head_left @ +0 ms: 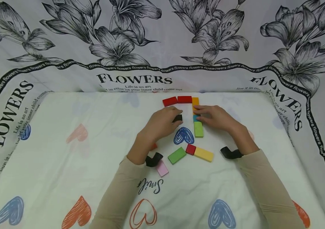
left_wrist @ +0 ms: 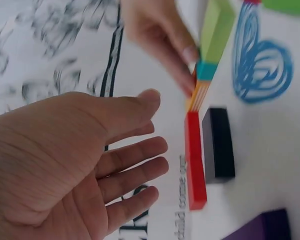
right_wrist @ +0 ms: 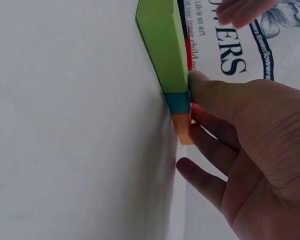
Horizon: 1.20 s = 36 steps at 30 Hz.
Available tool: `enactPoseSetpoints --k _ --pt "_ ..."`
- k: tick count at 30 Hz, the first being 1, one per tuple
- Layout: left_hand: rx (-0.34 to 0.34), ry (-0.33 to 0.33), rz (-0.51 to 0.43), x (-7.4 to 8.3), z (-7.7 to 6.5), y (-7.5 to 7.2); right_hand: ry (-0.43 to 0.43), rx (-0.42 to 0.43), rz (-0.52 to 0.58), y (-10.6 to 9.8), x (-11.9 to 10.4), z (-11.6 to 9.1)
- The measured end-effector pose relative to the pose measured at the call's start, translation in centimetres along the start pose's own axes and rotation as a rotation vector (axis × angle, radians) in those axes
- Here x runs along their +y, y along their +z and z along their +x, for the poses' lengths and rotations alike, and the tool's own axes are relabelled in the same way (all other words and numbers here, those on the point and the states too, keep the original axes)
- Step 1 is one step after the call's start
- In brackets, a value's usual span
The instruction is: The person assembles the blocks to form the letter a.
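In the head view my left hand (head_left: 163, 122) is over the cloth beside a black block (head_left: 178, 118), partly hidden by the hand. The left wrist view shows that hand (left_wrist: 85, 155) with fingers extended, nothing between them, apart from the black block (left_wrist: 221, 145). My right hand (head_left: 215, 117) has its fingertips against a row of blocks. They touch the orange-yellow block (head_left: 195, 101) and the thumb lies by a small blue block (head_left: 195, 118). A light green block (head_left: 198, 129) continues the row. Two red blocks (head_left: 184, 100) meet its far end.
Closer in lie a green block (head_left: 177, 155), a small red block (head_left: 190, 149), a yellow block (head_left: 203, 154) and a pink block (head_left: 162, 168). An orange-red block (head_left: 153, 146) is partly behind the left wrist. A dark purple block (left_wrist: 275, 226) shows in the left wrist view.
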<state>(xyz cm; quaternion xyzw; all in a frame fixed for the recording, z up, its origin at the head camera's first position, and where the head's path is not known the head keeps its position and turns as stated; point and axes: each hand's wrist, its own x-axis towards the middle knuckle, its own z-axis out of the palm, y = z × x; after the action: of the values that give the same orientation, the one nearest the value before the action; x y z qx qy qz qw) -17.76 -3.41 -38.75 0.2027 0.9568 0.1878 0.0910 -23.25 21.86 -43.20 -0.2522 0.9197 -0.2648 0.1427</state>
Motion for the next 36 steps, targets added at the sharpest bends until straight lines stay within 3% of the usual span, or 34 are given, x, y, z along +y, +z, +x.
enactPoseSetpoints --k 5,13,21,36 --pt "0.009 -0.033 -0.016 -1.5 0.7 -0.3 0.012 -0.008 -0.013 0.0 0.0 0.1" --pt "-0.05 -0.047 -0.017 -2.0 1.4 0.1 0.023 0.013 -0.032 -0.4 -0.1 -0.3" --pt "-0.037 -0.084 0.017 -3.4 1.4 0.5 0.013 0.003 -0.008 0.2 -0.1 0.1" --pt "0.007 -0.066 0.002 -3.0 1.9 1.7 0.019 -0.019 -0.007 0.0 -0.2 0.1"
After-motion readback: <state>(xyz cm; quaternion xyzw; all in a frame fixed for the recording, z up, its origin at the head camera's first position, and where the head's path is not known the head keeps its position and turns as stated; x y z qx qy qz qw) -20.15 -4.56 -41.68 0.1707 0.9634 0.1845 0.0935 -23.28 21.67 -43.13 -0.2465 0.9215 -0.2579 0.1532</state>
